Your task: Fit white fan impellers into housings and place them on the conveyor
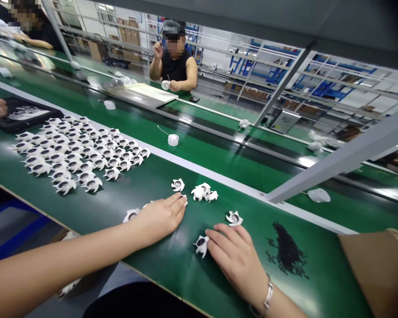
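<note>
The left hand (161, 218) lay open and flat on the green conveyor belt (152, 181), fingertips at a white finned plastic part (185, 200), while the right hand (235, 260) lay open, fingers against another finned part (201, 245), near a heap of black granules (287, 249)

Left hand (159, 216): rows of white parts (76, 150) block leftward path. Right hand (235, 260): black granules (287, 251), cardboard box (374, 274) block rightward.

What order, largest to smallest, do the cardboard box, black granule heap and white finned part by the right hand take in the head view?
Cardboard box, black granule heap, white finned part; the box's nearness makes its lead unsure.
</note>
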Motion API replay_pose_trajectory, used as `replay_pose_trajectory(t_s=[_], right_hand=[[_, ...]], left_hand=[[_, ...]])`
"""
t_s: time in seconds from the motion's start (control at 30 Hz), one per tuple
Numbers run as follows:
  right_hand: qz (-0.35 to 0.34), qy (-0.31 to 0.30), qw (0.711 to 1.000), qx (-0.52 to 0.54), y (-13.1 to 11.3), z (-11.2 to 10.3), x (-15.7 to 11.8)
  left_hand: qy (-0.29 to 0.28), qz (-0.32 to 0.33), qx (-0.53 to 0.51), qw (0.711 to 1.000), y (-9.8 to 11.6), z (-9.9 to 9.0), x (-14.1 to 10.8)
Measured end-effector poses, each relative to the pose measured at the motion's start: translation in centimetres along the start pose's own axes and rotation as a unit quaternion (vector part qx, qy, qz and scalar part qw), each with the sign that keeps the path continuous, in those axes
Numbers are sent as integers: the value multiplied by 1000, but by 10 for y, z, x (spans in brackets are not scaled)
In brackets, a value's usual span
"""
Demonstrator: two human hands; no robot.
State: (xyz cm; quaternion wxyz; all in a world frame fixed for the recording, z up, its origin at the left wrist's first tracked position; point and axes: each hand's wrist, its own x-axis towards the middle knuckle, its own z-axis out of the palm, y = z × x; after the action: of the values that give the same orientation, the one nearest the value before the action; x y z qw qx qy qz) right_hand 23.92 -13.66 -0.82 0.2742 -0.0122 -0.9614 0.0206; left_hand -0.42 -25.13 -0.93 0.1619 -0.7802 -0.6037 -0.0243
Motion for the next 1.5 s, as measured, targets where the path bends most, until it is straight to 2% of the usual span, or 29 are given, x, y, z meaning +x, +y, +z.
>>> replay_pose_trajectory(t_s=[0.07, 0.13, 0.2, 0.27, 0.33, 0.43, 0.53, 0.67, 0.77, 0.83, 0.9, 1.0, 1.1, 1.17, 1.33, 1.5], right_hand=[[-36, 18, 998, -54, -1, 1, -2], [-33, 12, 997, -65, 3, -1, 0], [8, -2, 998, -55, 10, -4, 11], [66, -27, 996, -54, 21, -3, 31], [112, -66, 989, -71, 34, 5, 55], [133, -136, 976, -106, 52, 25, 87], [109, -168, 974, -103, 61, 42, 102], [49, -135, 986, -79, 61, 46, 93], [11, -90, 993, -78, 54, 40, 77], [1, -82, 993, -80, 48, 34, 66], [7, -102, 992, -75, 44, 27, 56], [52, -101, 991, -71, 44, 18, 46], [106, -51, 990, -80, 55, 14, 45], [113, -54, 990, -67, 63, 14, 47], [109, -96, 989, -3, 72, 18, 44], [106, -84, 991, -12, 68, 15, 30]], left_hand=[[-5, -4, -28, 1000, 6, -7, -7], [4, -38, -77, 996, 3, -21, -13], [8, -120, -101, 988, -6, -35, -19], [-16, -209, -107, 972, -20, -42, -26], [-61, -259, -134, 954, -34, -41, -34], [-120, -283, -215, 927, -49, -32, -43], [-113, -285, -271, 912, -53, -25, -49], [-50, -267, -250, 930, -46, -16, -50], [19, -232, -152, 961, -35, -5, -46], [44, -198, -88, 975, -27, -1, -43], [34, -172, -67, 982, -19, -1, -40], [-15, -159, -106, 981, -10, -15, -40], [-49, -197, -128, 971, -9, -30, -51], [-62, -235, -126, 962, -12, -33, -61], [-112, -267, -164, 943, -18, -16, -76], [-102, -269, -194, 938, -20, -2, -56]])
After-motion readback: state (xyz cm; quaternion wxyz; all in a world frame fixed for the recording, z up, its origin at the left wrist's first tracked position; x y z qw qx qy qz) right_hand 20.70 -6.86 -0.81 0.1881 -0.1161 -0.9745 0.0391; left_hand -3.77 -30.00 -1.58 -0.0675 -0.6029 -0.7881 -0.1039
